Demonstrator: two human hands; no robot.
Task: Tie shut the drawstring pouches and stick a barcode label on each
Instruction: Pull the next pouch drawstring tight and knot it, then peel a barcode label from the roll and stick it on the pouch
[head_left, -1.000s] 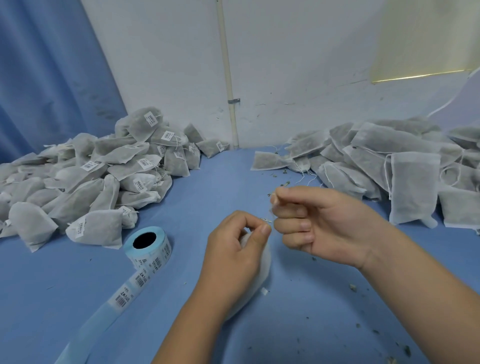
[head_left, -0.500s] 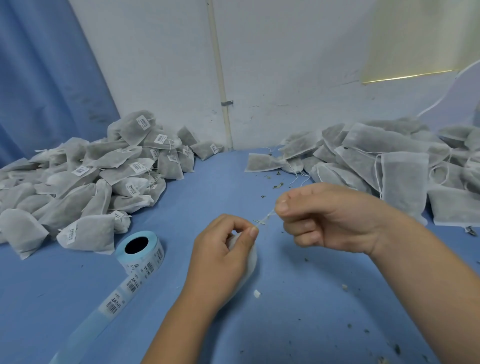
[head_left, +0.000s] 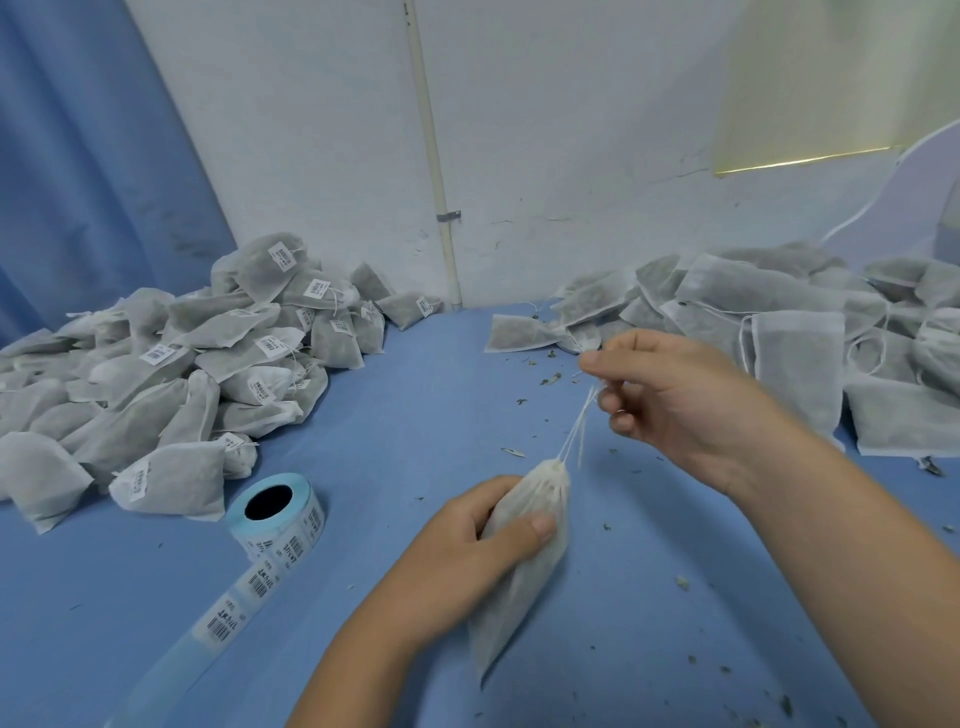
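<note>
1. Since a second ago the hands have drawn apart. The right hand (head_left: 670, 400) has moved up and to the right, and the string (head_left: 576, 431) now runs taut from it down to the pouch (head_left: 514, 613).
2. We see the left hand (head_left: 467, 551) wrapped round the pouch just below its gathered neck, with the thumb lying across the front.
3. The right hand pinches the string's far end between thumb and forefinger, and its other fingers are curled in.
4. The pouch sits near the middle, tilted, with its neck up toward the right hand. We cannot tell whether its lower end touches the table (head_left: 415, 405).
5. The label roll (head_left: 280, 514) stands on the table left of the left hand, its strip of barcodes trailing toward us.
6. The left pile (head_left: 182, 364) holds tied pouches with labels on them, while the right pile (head_left: 779, 332) holds flatter ones with loose strings.
7. Dark crumbs (head_left: 550, 379) lie scattered over the table.
</note>
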